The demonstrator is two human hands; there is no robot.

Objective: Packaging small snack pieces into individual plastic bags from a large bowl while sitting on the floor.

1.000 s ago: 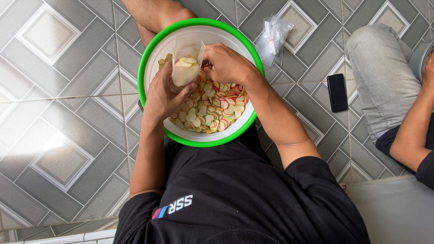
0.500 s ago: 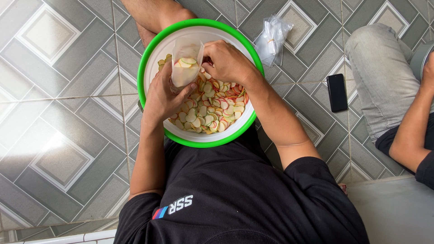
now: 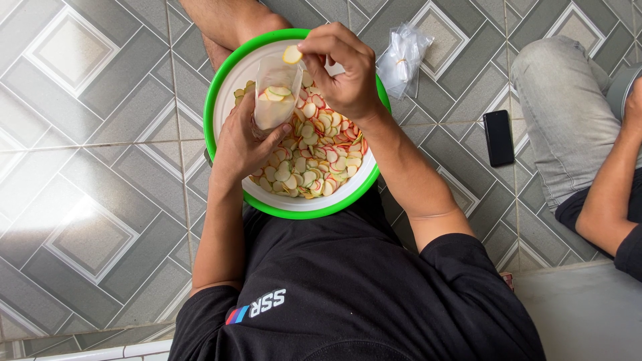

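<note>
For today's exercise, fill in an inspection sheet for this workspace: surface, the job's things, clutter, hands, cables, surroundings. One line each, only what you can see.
Surface: grey patterned floor tiles, with a bright glare patch at left.
Job's things: green-rimmed white bowl holding thin round chips, pale with red or yellow edges; small clear bag, partly filled with chips.
Clutter: bundle of empty clear bags and a black phone on the tiles, right of the bowl.
Hands: left hand grips the small clear bag upright; right hand pinches one chip above the bag's mouth.
Cables: nothing seen.
Surroundings: another person's grey-trousered leg and forearm at right.
</note>
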